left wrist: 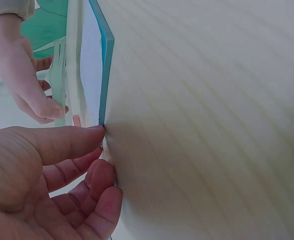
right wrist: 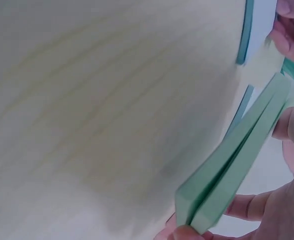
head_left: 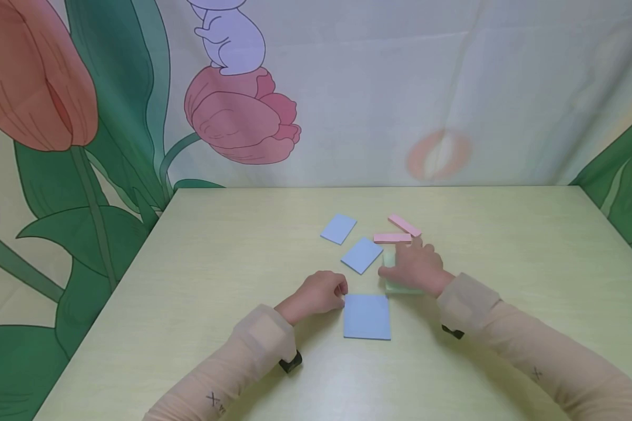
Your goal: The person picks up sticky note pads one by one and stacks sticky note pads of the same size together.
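Observation:
My left hand (head_left: 318, 291) is at the upper left corner of a large blue square sticky-note pad (head_left: 367, 317). Its thumb and curled fingers pinch the pad's edge in the left wrist view, where a thin gap shows along that edge. To the right, my right hand (head_left: 416, 266) grips two green sticky-note pads (right wrist: 222, 162) laid one against the other. Thumb and fingers span them, and the pads stand tilted in the right wrist view. From the head, the hand covers most of the green.
Two smaller blue pads (head_left: 362, 255) (head_left: 339, 228) lie behind the large square one. Two pink strip pads (head_left: 392, 238) (head_left: 404, 225) lie just beyond my right hand, nearly forming a V. The pale table (head_left: 216, 257) ends at a printed curtain (head_left: 358, 105).

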Motion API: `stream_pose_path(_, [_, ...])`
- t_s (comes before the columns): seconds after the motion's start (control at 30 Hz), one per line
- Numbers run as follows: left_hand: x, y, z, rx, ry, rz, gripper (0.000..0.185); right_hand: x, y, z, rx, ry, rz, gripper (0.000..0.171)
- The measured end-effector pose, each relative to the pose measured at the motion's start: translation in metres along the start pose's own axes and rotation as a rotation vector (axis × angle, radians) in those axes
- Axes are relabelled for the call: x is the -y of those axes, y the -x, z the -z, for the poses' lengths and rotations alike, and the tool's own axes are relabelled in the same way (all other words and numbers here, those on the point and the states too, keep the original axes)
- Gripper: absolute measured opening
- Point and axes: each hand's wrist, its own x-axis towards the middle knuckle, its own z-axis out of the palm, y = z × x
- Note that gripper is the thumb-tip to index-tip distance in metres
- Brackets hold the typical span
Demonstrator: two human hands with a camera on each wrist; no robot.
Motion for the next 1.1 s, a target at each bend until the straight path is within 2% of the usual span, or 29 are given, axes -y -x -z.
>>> stream_pose_path(0.57, [0.000,0.001,0.001,-0.009,0.007,-0.014,0.010,0.021,0.020,-0.003,0.068,0.054,0.053,0.061])
stream_pose_path(1.1, [-0.001,0.001,0.002,-0.004,0.005,-0.009,0.009,0.037,0.029,-0.016,0.079,0.076,0.094,0.060])
